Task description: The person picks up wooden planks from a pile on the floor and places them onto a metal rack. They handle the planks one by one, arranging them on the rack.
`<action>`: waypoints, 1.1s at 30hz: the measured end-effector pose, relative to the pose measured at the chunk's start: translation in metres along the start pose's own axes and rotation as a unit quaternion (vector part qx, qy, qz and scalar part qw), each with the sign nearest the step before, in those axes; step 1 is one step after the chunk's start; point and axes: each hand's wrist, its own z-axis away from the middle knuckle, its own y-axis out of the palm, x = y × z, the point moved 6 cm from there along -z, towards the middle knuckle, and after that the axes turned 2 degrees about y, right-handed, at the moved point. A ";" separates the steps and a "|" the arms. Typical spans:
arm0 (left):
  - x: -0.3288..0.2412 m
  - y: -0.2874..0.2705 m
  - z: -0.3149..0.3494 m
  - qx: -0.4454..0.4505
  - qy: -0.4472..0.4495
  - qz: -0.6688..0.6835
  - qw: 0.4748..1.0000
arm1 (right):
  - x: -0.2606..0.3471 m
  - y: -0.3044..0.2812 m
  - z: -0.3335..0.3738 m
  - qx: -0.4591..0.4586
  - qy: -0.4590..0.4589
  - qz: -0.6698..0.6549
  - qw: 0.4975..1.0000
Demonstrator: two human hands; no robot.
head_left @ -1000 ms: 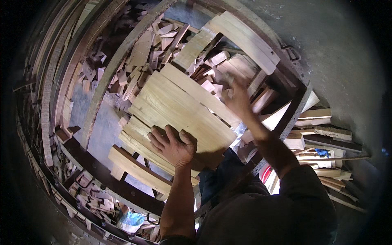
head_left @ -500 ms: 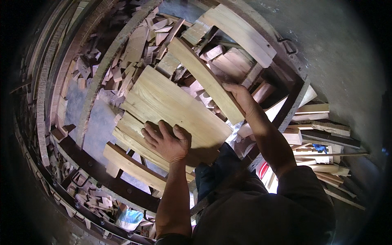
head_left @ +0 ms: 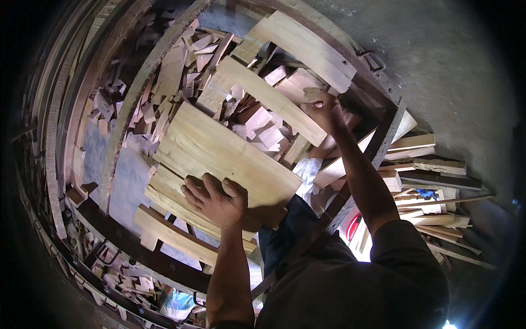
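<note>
My left hand (head_left: 216, 200) lies flat with fingers spread on a wide pale board (head_left: 222, 148). Narrower boards (head_left: 175, 189) lie along that board's near left side. A narrow plank (head_left: 271, 98) rests apart from it, across a gap full of offcuts. Just beyond the plank's near right end is my right hand (head_left: 326, 112), its fingers loosely bent and apart, with nothing visible in them. Past this hand, a pair of long pale boards (head_left: 309, 46) lies at the far side of the frame.
Wood offcuts (head_left: 257, 123) fill the space below the metal frame (head_left: 378, 153). A short curved plank (head_left: 175, 233) lies at the near left. Stacked timber strips (head_left: 433, 219) are on the right, and a clear plastic bag (head_left: 309, 175) hangs near my body.
The narrow plank has shifted away from the wide board, widening the gap. My right hand has let go of it and moved farther out. My left hand stays on the wide board.
</note>
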 end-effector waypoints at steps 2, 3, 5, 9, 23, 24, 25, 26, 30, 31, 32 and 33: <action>0.000 -0.001 0.001 -0.002 0.000 0.000 1.000 | 0.022 0.003 0.005 -0.104 -0.072 0.079 0.989; 0.002 0.000 0.002 -0.003 -0.002 -0.003 1.000 | 0.047 0.009 0.013 -0.090 -0.177 0.203 0.959; -0.001 -0.001 0.002 0.005 -0.007 -0.010 1.000 | 0.077 0.042 0.025 -0.004 -0.139 0.235 0.962; 0.001 0.000 0.001 -0.005 -0.003 -0.013 1.000 | 0.079 0.070 0.011 0.069 -0.202 0.340 0.916; -0.001 -0.006 0.000 -0.012 -0.017 0.030 0.999 | 0.050 0.020 -0.068 -0.086 -0.190 0.468 0.858; -0.003 -0.007 -0.002 -0.018 -0.021 0.032 0.999 | 0.042 0.021 -0.068 -0.108 -0.216 0.485 0.840; 0.000 -0.005 -0.001 -0.013 -0.004 0.073 0.997 | 0.027 0.013 -0.069 -0.127 -0.243 0.457 0.846; -0.002 -0.005 -0.003 0.000 -0.020 0.073 0.997 | 0.015 0.015 -0.066 -0.146 -0.265 0.424 0.854; 0.006 -0.006 -0.003 0.033 -0.047 0.067 0.996 | 0.070 0.066 0.002 -0.060 -0.171 0.206 0.962; 0.009 -0.003 -0.001 0.030 -0.048 0.065 0.996 | 0.082 0.090 0.025 0.064 -0.058 0.065 0.994; 0.009 -0.003 -0.001 0.033 -0.049 0.065 0.996 | 0.066 0.115 0.046 0.122 0.017 0.033 0.992; 0.010 -0.002 0.000 0.035 -0.052 0.065 0.996 | 0.055 0.138 0.061 0.249 0.096 0.004 0.964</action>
